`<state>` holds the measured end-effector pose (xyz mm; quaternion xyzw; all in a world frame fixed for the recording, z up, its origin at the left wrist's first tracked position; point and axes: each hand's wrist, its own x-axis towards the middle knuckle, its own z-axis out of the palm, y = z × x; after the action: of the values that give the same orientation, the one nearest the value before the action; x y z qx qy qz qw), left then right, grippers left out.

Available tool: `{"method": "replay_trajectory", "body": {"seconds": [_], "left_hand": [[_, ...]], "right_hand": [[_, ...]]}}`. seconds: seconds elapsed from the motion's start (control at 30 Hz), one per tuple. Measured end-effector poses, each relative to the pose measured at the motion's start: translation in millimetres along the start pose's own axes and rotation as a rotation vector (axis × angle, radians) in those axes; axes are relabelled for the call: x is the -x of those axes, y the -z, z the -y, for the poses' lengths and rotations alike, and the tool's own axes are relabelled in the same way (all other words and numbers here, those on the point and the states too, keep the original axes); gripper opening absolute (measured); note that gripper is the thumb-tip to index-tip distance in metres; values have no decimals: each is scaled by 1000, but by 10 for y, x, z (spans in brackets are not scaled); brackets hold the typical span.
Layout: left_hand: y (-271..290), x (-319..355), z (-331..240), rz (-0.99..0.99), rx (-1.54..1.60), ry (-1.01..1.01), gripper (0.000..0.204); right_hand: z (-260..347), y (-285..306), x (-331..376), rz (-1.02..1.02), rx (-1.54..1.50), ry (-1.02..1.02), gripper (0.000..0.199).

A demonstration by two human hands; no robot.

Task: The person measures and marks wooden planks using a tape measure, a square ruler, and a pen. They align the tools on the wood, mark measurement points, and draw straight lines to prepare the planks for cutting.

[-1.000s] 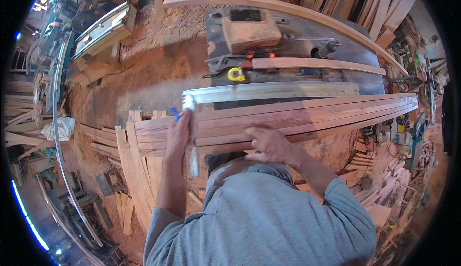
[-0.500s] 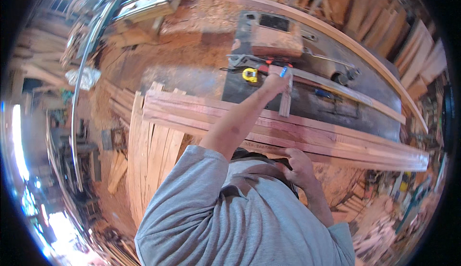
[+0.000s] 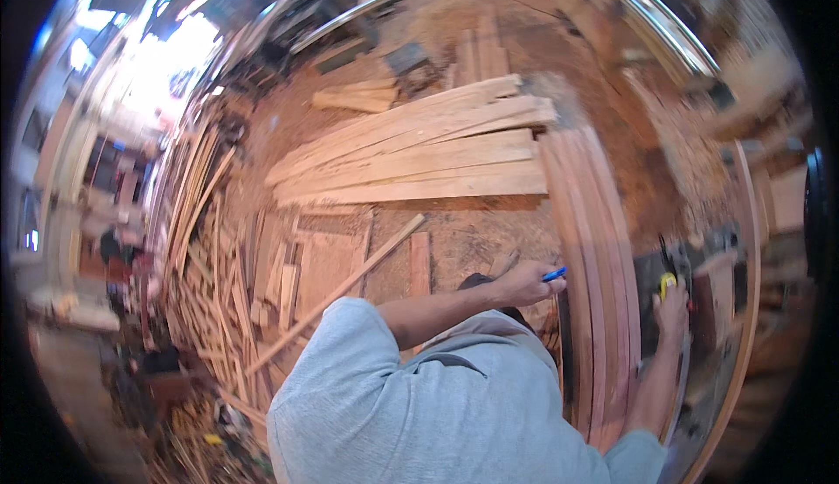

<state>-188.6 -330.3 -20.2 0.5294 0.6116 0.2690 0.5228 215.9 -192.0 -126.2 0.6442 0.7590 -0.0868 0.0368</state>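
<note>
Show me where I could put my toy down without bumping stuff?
The sawdusty floor between the plank stack and the left hand, gripping a blue pen, looks bare. The long reddish boards have free tops beyond that hand too. Crowded: the scrap wood pile at left, and around the right hand by the yellow tape measure.

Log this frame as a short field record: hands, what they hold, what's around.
left hand: grips a blue pen, next to the reddish boards
right hand: reaches over the boards, at a yellow tape measure; grip unclear
boards: long, stacked side by side
behind: pale planks piled on the sawdust floor
left side: scrap wood heap
</note>
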Motion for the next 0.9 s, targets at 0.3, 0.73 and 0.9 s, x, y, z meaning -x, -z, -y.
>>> {"method": "replay_trajectory", "body": {"seconds": [0.3,0.73,0.9], "left_hand": [[963,105,872,-241,118,257,38],[1471,-721,-253,678,361,0,29],[1378,-885,-370,679,237,101,33]], "right_hand": [[45,-221,-254,-63,-74,-106,38],[2563,1202,732,-238,-2086,-191,45],[3264,1175,834,-222,-1532,-334,35]]}}
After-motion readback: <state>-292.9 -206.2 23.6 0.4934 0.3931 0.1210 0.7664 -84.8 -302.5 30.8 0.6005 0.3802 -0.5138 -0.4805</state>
